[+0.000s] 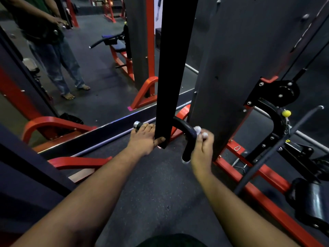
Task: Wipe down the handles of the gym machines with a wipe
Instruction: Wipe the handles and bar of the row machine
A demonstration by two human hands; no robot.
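Observation:
A black curved handle bar [188, 139] with silver end caps hangs at the bottom of a black vertical post [170, 68]. My left hand [144, 139] grips the bar's left end, with the thumb lying against the post's lower edge. My right hand [203, 148] holds a crumpled white wipe [199, 131] pressed against the right, downward-bent part of the bar. The middle of the bar is hidden behind the post.
A grey weight-stack cover [240, 59] stands right behind the bar. Red frame rails [263, 189] and a black pulley bracket [277, 97] lie to the right. A mirror [98, 77] at the left shows a standing person [51, 50] and more red machines.

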